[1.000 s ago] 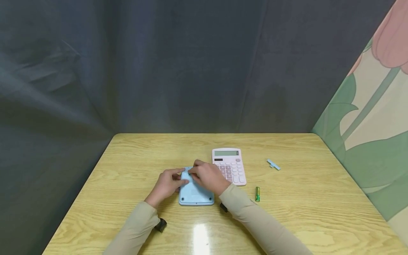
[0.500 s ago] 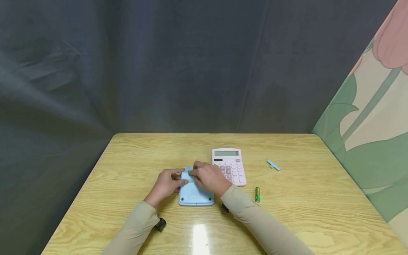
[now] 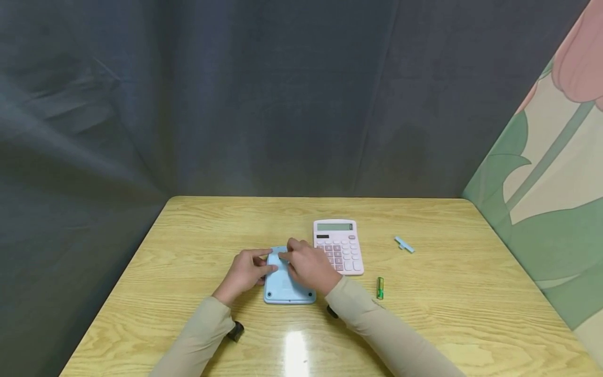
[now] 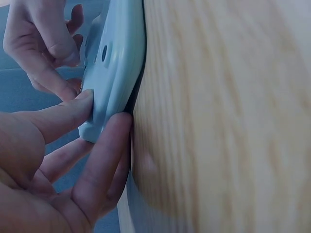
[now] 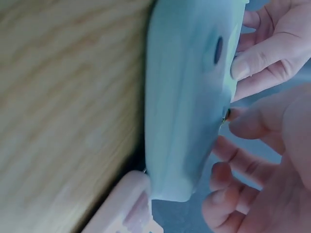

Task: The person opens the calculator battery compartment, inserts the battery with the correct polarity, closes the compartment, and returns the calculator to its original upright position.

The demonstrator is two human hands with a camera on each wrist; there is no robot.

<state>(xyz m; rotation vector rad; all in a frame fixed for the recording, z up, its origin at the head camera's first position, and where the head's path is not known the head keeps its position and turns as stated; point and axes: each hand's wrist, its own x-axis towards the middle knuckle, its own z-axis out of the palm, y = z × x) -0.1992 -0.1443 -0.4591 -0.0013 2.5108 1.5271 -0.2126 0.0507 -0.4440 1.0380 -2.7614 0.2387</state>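
Observation:
A light blue calculator (image 3: 289, 285) lies face down, its back and dark round feet showing. My left hand (image 3: 245, 273) grips its left edge, with the thumb on the back and fingers at the side, as the left wrist view shows. My right hand (image 3: 313, 264) reaches over the calculator's upper back, index fingertip at a small dark opening. In the right wrist view a small gold metallic bit (image 5: 226, 115) shows at the right fingertips; I cannot tell whether they pinch it or only press it.
A pink calculator (image 3: 346, 251) lies face up just right of the blue one, partly behind my right hand. Farther right are a green and gold battery (image 3: 380, 288) and a light blue battery cover (image 3: 404, 244). A dark curtain (image 3: 301, 104) hangs behind the wooden table (image 3: 198, 225).
Both hands stay at the blue calculator. The right fingers have shifted only slightly at the opening; the pink calculator, loose battery and cover lie where they were.

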